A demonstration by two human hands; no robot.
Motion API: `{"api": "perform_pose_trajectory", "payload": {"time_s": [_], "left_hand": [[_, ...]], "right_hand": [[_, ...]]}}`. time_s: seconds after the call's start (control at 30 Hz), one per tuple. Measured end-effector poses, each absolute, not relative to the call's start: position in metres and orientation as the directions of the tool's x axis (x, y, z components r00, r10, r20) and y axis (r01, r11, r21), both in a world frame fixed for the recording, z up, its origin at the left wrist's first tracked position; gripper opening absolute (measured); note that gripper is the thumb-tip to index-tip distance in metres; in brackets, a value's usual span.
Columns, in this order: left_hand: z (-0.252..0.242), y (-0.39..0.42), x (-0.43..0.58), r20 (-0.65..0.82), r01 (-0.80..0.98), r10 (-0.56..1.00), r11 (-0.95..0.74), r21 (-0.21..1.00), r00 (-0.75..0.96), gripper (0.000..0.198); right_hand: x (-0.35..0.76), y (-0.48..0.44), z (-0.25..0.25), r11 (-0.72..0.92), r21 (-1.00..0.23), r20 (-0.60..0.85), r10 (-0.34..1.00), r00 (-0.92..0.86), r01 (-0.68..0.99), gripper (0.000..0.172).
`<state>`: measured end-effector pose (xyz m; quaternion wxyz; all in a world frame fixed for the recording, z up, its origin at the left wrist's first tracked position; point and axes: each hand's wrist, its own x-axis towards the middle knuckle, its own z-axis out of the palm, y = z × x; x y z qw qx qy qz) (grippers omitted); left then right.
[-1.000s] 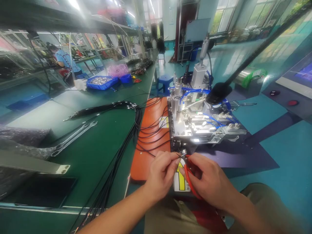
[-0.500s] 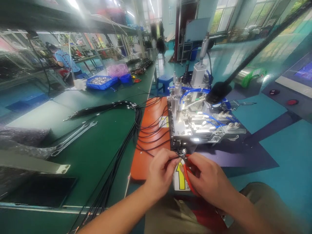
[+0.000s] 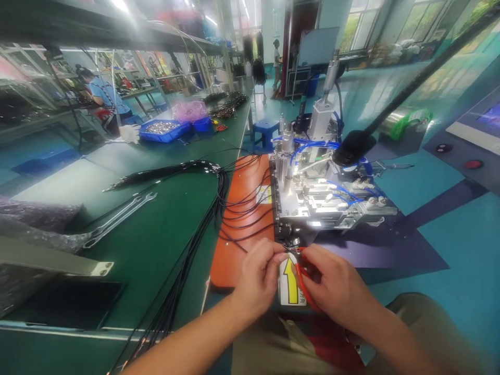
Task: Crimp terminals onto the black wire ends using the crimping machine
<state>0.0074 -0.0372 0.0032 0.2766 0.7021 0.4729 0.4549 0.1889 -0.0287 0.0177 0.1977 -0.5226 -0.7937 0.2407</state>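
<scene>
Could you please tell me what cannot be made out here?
All in the head view:
End of the thin black cable in the left hand: too small to tell.
Tip of the red-handled metal tool in the right hand: blurred, too small.
White label with yellow arrow: partly behind the tool.
Purple rectangular screen: cut off by right edge.

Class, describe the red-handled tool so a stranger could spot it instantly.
Start at the bright metal machine beside the orange board. In front of it, the right hand grips the tool, beside a yellow arrow label. Its curved red handle distinguishes it from the flat label and black cables.
</scene>
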Motion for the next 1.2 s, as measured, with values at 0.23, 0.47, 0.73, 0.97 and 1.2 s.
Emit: {"api": "perform_pose_trajectory", "payload": {"time_s": [0.23, 0.47, 0.73, 0.97, 1.2], "left_hand": [[0.005, -0.036, 0.007, 0.359, 0.449, 0.922, -0.386, 0.806, 0.149, 0.021], [0.004, -0.036, 0.007, 0.348, 0.457, 0.923, -0.383, 0.803, 0.164, 0.024], [0.004, -0.035, 0.004, 0.289, 0.4, 0.935, -0.351, 0.847, 0.208, 0.022], [0.001, -0.035, 0.005, 0.328, 0.432, 0.931, -0.365, 0.824, 0.161, 0.022], [-0.001, -0.034, 0.007, 0.314, 0.429, 0.942, -0.335, 0.839, 0.121, 0.021]], "right_hand": [[0.189, -0.025, 0.016, 0.358, -0.584, 0.076, 0.917, -0.391, 0.729, 0.021], [0.191, -0.025, 0.016, 0.379, -0.589, 0.081, 0.906, -0.415, 0.713, 0.019], [0.195, -0.016, 0.012, 0.438, -0.577, 0.102, 0.876, -0.471, 0.689, 0.019], [0.202, -0.013, 0.022, 0.436, -0.628, 0.105, 0.869, -0.484, 0.645, 0.008], [0.205, -0.02, 0.031, 0.13, -0.847, -0.001, 0.969, -0.246, 0.515, 0.016]]}}
